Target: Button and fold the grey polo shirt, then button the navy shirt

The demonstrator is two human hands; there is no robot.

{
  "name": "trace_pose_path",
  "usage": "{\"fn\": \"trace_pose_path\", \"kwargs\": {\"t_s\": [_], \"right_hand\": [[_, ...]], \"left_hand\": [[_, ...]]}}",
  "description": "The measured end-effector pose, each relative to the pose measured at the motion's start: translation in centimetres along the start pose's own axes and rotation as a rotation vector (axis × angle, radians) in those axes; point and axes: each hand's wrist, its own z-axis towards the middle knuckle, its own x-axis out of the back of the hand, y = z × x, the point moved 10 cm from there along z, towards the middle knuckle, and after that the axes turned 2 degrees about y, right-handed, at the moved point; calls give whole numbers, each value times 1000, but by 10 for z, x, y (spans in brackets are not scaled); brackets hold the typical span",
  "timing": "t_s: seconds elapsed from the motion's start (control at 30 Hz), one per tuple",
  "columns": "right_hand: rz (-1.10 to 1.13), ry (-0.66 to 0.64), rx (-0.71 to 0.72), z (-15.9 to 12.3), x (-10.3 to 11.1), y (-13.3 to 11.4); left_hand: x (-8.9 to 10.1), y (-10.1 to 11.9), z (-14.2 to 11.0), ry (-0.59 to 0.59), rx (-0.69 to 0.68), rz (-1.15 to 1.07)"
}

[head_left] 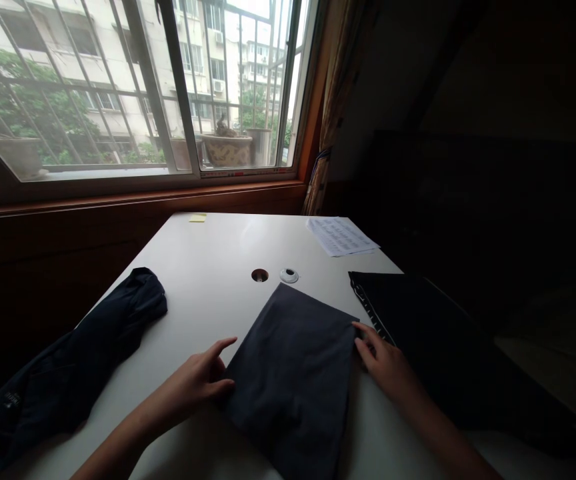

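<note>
Your right hand (382, 360) pinches the cloth (295, 380) corner, left hand (202, 375) spread opposite, so just smooth gently between 'em.

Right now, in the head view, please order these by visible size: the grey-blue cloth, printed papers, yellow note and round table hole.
1. Grey-blue cloth
2. Printed papers
3. Yellow note and round table hole: too alike to rank; the note lies farther from the camera.
</note>
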Motion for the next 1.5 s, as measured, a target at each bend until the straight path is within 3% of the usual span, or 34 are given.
{"fn": "trace_pose_path", "kwargs": {"t_s": [0.13,0.27,0.33,0.53,0.77,0.97,1.13,1.27,1.37,1.5], "right_hand": [[380,-127,-213,-4,-20,9],[588,-219,-291,-11,-35,4],[623,-271,-305,-16,-40,0],[657,-323,-253,-20,-48,-9],[626,-266,-67,-9,-48,-27],[729,-327,-38,-30,-39,-51],[744,-388,-81,-62,-38,-48],[779,-362,-133,-73,-35,-36],[858,-326,-189,-71,-21,-30],[1001,-313,-270,-66,17,-27]], "left_hand": [[-30,7,-11,-193,47,-135],[-53,16,-20,-348,35,-153],[-52,16,-18,-336,32,-176],[-27,14,0,-124,-12,-320],[-28,30,30,-138,13,-585],[-33,42,46,-94,63,-749],[-65,38,23,-203,110,-958],[-89,38,10,-247,116,-1089],[-102,55,11,-245,52,-1072],[-120,101,16,-303,-54,-1036]]}}
